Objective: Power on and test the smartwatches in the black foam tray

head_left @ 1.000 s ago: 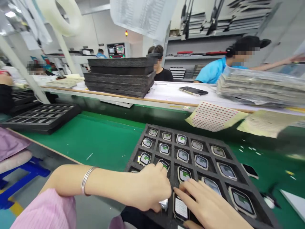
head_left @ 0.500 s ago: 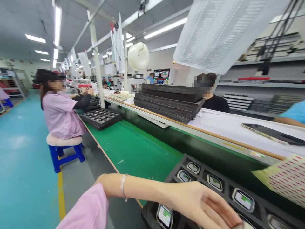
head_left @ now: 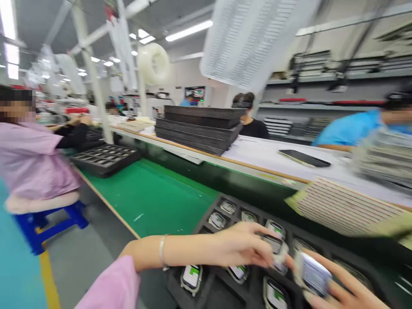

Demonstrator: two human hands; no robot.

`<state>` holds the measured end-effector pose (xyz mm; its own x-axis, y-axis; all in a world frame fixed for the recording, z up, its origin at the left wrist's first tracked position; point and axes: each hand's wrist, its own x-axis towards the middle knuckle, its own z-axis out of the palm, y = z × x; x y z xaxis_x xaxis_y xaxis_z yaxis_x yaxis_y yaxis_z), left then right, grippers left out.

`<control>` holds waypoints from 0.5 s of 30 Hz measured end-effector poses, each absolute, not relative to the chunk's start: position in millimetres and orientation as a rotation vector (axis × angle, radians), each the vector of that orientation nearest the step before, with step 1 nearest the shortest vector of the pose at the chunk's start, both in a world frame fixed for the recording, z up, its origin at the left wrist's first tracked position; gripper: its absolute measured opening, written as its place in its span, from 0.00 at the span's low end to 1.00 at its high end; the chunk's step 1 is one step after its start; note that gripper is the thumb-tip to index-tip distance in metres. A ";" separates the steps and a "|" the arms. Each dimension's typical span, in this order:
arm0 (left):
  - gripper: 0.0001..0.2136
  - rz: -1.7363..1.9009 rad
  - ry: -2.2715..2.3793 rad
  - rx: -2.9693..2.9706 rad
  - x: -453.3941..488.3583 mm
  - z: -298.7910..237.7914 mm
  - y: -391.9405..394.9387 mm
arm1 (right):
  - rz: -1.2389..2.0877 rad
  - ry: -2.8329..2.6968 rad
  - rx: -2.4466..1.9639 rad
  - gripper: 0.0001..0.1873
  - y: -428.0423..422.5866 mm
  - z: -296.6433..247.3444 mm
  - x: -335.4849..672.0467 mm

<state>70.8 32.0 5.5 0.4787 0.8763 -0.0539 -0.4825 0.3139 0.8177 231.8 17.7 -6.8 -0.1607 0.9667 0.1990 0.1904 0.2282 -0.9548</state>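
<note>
My left hand (head_left: 247, 246) reaches over a black foam tray (head_left: 212, 296), its fingers closed on a silver-rimmed smartwatch case (head_left: 276, 245). At the lower right my right hand (head_left: 346, 283) grips another smartwatch case (head_left: 313, 274), whose pale, bluish face is turned up toward me. The two hands are close together above the tray. Around them, rounded-square watch cases sit in the tray's pockets, such as a watch case with a green and white face (head_left: 192, 277) at the near left. Motion blur softens the fingertips.
The tray lies on a green bench (head_left: 161, 189). Behind it, a raised shelf holds stacked black foam trays (head_left: 196, 128) and a phone (head_left: 304, 158). A yellow sheet with red marks (head_left: 347, 206) hangs over the shelf edge. A person in pink (head_left: 38, 159) sits at left by another tray (head_left: 106, 159).
The view has swung right. My right hand has come into view with a watch case. My left hand has a watch case in its fingers, now plainly visible.
</note>
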 end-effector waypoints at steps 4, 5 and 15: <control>0.23 0.970 0.538 0.853 73.1 -7.1 20.3 | 1.299 -1.445 -1.101 0.24 -13.0 4.2 270.8; 0.22 0.983 0.563 0.861 73.1 -8.8 17.6 | 1.314 -1.441 -1.075 0.23 -14.1 5.0 270.8; 0.19 0.928 0.531 0.915 77.0 -11.5 0.6 | 1.167 -1.443 -1.107 0.15 -14.9 -0.4 268.6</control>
<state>77.0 0.6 -11.5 0.5169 0.8559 -0.0130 -0.4455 0.2819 0.8497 268.6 -14.9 -0.4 -0.1480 0.9811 0.1243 0.0841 0.1377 -0.9869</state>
